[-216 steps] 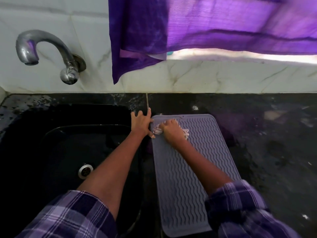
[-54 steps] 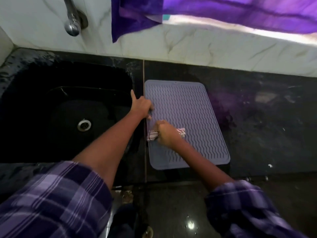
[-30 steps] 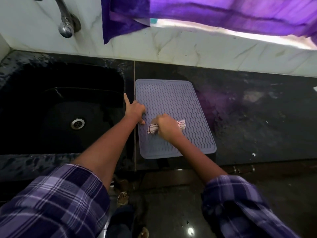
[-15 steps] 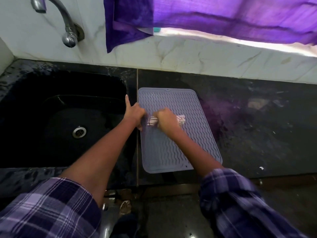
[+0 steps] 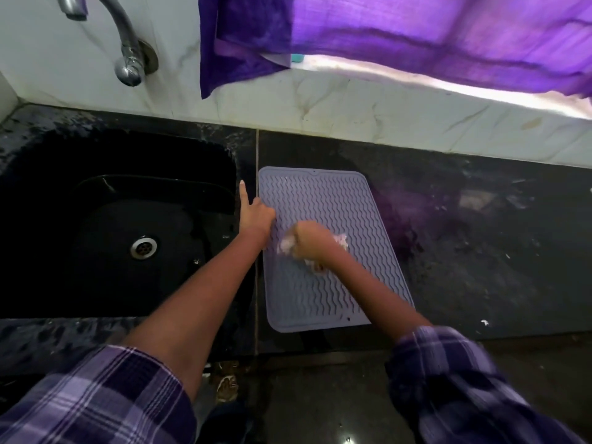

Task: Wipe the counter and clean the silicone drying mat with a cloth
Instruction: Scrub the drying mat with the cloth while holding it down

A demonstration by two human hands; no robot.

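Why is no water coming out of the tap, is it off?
Off: no water falls from the tap's spout.

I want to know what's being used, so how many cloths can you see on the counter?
1. The cloth is bunched under the right hand on the middle of the mat. Most of it is hidden by the hand.
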